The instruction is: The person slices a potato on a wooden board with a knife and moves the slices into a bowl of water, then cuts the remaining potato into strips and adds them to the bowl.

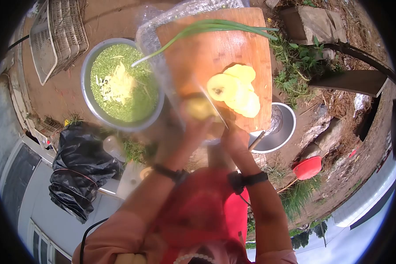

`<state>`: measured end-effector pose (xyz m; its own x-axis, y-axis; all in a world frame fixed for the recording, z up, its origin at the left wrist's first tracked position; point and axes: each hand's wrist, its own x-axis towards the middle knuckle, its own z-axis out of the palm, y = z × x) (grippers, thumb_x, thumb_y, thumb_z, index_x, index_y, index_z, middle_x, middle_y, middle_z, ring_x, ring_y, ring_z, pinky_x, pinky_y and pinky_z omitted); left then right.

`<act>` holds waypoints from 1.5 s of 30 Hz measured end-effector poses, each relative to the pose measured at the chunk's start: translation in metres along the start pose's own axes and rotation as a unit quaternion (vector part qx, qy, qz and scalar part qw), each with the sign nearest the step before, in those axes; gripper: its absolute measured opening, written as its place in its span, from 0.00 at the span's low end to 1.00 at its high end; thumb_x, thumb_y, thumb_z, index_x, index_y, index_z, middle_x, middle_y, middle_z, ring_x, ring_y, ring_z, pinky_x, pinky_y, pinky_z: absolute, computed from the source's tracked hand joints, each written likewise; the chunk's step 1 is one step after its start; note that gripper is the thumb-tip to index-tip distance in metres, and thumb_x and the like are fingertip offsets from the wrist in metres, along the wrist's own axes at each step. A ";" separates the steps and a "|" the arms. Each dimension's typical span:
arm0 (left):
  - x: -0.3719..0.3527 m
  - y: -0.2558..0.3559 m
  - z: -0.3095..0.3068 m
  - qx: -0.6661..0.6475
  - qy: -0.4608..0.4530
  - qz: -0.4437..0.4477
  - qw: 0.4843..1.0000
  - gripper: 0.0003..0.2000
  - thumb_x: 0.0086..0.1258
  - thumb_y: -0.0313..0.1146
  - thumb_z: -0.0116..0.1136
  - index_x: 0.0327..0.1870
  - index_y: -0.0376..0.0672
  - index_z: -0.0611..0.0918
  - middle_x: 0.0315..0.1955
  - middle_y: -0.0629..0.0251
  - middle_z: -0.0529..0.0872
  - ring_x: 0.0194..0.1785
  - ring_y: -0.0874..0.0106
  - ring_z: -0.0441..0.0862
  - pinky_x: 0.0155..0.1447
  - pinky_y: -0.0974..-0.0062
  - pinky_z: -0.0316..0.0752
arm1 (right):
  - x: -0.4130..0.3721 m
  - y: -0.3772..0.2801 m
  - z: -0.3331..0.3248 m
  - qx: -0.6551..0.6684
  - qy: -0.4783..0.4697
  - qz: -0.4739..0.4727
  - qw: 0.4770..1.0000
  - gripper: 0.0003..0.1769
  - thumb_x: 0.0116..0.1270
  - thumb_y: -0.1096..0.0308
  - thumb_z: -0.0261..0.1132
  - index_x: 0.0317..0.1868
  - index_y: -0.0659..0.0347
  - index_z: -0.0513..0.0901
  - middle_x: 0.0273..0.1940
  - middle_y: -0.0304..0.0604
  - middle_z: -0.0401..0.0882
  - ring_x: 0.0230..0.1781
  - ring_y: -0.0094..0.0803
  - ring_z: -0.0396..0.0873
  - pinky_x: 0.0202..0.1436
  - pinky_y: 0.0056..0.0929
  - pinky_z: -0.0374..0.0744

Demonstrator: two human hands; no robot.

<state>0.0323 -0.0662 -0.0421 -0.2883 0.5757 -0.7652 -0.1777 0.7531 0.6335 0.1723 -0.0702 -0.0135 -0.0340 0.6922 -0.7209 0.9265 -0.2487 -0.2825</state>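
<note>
On the wooden cutting board (pixel 180 53), my left hand (pixel 193 130) is closed around a peeled yellow potato (pixel 200 108), slightly blurred. My right hand (pixel 235 140) grips a knife (pixel 214 104), its thin blade standing on edge at the potato's right side; the handle is hidden by the fingers. Just right of the blade lie several overlapping yellow potato slices (pixel 237 94), one with a dark spot. Long green onions (pixel 207 27) stretch across the far part of the board, the white end reaching left over the rim of a metal bowl.
The metal bowl (pixel 86 99) left of the board holds finely chopped greens (pixel 138 94) and pale yellow shreds (pixel 121 83). A pot (pixel 288 127) with a wire whisk sits at the right. Plastic crates (pixel 64 35), a black bag (pixel 81 163) and a red scoop (pixel 307 167) lie around.
</note>
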 end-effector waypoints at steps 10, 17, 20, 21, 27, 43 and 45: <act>0.058 -0.101 -0.008 0.278 -0.036 0.257 0.925 0.30 0.65 0.51 0.50 0.64 0.46 0.61 0.58 0.65 0.72 0.61 0.71 0.68 0.71 0.56 0.46 | -0.080 -0.017 -0.079 -0.051 0.036 -0.036 0.997 0.12 0.57 0.63 0.61 0.43 0.52 0.76 0.28 0.44 0.81 0.27 0.43 0.81 0.28 0.42 0.77; 0.045 -0.069 -0.005 0.231 -0.075 0.291 0.926 0.31 0.61 0.50 0.55 0.63 0.44 0.62 0.55 0.62 0.73 0.60 0.68 0.68 0.69 0.58 0.51 | -0.064 -0.033 -0.082 -0.035 -0.076 0.026 0.996 0.12 0.58 0.65 0.60 0.43 0.53 0.76 0.28 0.46 0.81 0.29 0.47 0.82 0.33 0.45 0.78; 0.041 -0.059 -0.003 0.218 -0.046 0.256 0.941 0.35 0.59 0.40 0.61 0.65 0.42 0.56 0.56 0.59 0.69 0.60 0.70 0.68 0.66 0.63 0.59 | -0.041 -0.040 -0.082 -0.040 -0.135 0.054 0.989 0.14 0.59 0.66 0.57 0.47 0.53 0.77 0.31 0.49 0.83 0.33 0.52 0.82 0.39 0.46 0.78; 0.034 -0.061 0.003 0.155 -0.001 0.173 0.973 0.35 0.60 0.34 0.62 0.65 0.41 0.53 0.56 0.58 0.67 0.59 0.70 0.67 0.63 0.66 0.64 | -0.031 -0.039 -0.075 -0.049 -0.136 0.046 0.988 0.15 0.59 0.67 0.57 0.47 0.53 0.77 0.32 0.49 0.83 0.34 0.52 0.82 0.39 0.46 0.78; 0.007 -0.017 0.000 0.045 0.003 0.069 0.997 0.39 0.57 0.26 0.65 0.65 0.40 0.51 0.60 0.55 0.60 0.63 0.67 0.63 0.62 0.67 0.67 | 0.013 -0.015 0.009 0.002 -0.007 0.018 1.000 0.16 0.60 0.66 0.57 0.50 0.54 0.77 0.33 0.50 0.83 0.33 0.50 0.81 0.38 0.46 0.77; 0.016 0.013 -0.022 0.205 -0.040 0.012 0.978 0.30 0.69 0.39 0.52 0.66 0.36 0.54 0.58 0.51 0.67 0.60 0.63 0.69 0.63 0.65 0.66 | -0.082 -0.024 -0.059 -0.028 0.030 -0.071 0.997 0.19 0.56 0.66 0.61 0.51 0.54 0.73 0.24 0.42 0.78 0.20 0.39 0.80 0.20 0.39 0.76; 0.016 0.007 -0.024 0.277 -0.011 0.093 0.956 0.30 0.70 0.38 0.52 0.66 0.37 0.54 0.58 0.52 0.66 0.59 0.63 0.70 0.63 0.66 0.67 | -0.076 -0.027 -0.063 -0.037 -0.009 -0.057 0.998 0.18 0.56 0.67 0.61 0.49 0.54 0.73 0.24 0.43 0.77 0.21 0.40 0.80 0.21 0.40 0.76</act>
<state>0.0041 -0.0590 -0.0473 -0.2463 0.7174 -0.6517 0.4023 0.6874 0.6046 0.1734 -0.0736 0.0888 -0.1473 0.7011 -0.6977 0.9413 -0.1173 -0.3165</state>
